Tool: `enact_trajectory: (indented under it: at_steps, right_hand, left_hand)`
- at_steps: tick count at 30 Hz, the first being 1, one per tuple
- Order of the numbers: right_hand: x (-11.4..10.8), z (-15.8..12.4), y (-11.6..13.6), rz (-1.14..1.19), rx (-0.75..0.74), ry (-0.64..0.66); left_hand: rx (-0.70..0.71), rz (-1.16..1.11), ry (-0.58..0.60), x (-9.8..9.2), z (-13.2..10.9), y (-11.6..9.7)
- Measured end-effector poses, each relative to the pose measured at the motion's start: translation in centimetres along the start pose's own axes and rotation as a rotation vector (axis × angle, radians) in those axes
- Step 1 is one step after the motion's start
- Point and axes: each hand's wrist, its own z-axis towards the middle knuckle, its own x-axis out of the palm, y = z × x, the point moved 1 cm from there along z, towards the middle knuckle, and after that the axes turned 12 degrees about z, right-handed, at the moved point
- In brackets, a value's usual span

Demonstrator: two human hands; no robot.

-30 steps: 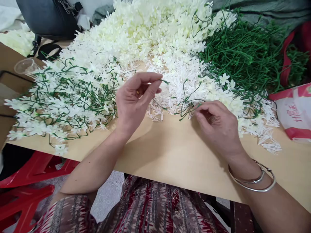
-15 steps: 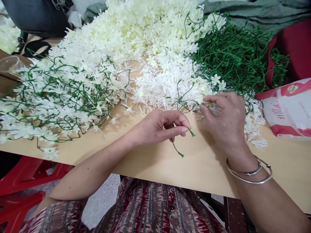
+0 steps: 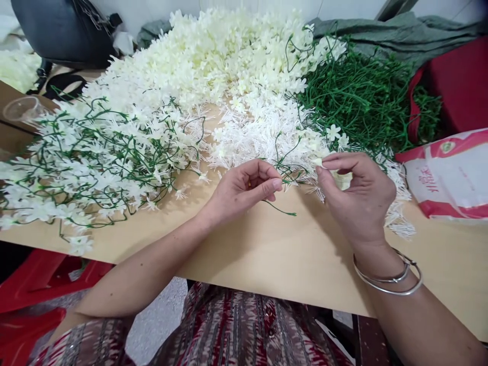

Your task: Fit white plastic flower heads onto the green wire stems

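Note:
My left hand point(image 3: 249, 185) is closed in a pinch on a green plastic stem point(image 3: 282, 209), one end of which hangs out below the fingers. To its right, my right hand point(image 3: 353, 188) has thumb and forefinger pinched on a small cream artificial flower point(image 3: 317, 162), partly hidden by the fingertips. The two hands are apart above the table. Just behind them lie white stamens point(image 3: 263, 132) in a heap, with a few loose green stems point(image 3: 285, 157) on top.
At the left spreads a pile of white flowers on green stems point(image 3: 114, 157). Loose cream flowers point(image 3: 213, 56) are heaped at the back. Bare green stems point(image 3: 354, 96) fill the back right, near a red bag point(image 3: 457, 86) and a white-and-pink packet point(image 3: 450, 173). A black bag point(image 3: 61, 30) stands back left.
My left hand has moved slightly up and left with the stem, which now points more to the right. My right hand has turned and lifted from the heap, showing the cream flower.

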Motion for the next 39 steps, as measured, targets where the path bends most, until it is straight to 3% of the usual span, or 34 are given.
enact_trajectory:
  at_steps: [3,7,14,17,21,25,28,34,39]
  right_hand:
    - [0.5,-0.5,0.3,0.126,0.068,0.022]
    - [1.0,-1.1,0.6,0.219,0.221,0.174]
    - [1.4,-1.7,1.5,0.34,0.238,0.369]
    - [1.3,-1.4,1.4,0.284,0.208,0.304]
    - [0.5,-0.6,-0.4,-0.061,0.026,0.126]
    - [-0.2,-0.2,-2.7,-0.301,-0.047,0.185]
    - [-0.6,0.0,-3.0,-0.3,-0.055,0.183]
    - [-0.8,0.3,-0.5,-0.199,-0.123,-0.004]
    - [0.3,-0.3,1.3,-0.012,-0.07,0.121]
  left_hand:
    - [0.013,0.076,0.03,-0.1,-0.1,0.1]
    - [0.102,0.328,0.131,0.0,-0.4,0.3]
    - [0.124,0.465,-0.094,0.1,-0.4,0.8]
    - [0.156,0.44,-0.132,0.1,-0.3,0.6]
    - [0.057,0.232,-0.195,0.1,-0.2,0.7]
    - [-0.039,0.047,-0.171,0.2,-0.1,0.7]
    - [-0.102,-0.044,-0.147,0.3,0.0,0.6]
    - [-0.154,-0.115,-0.175,0.5,0.1,0.5]
    - [-0.161,-0.117,-0.172,0.6,0.1,0.8]
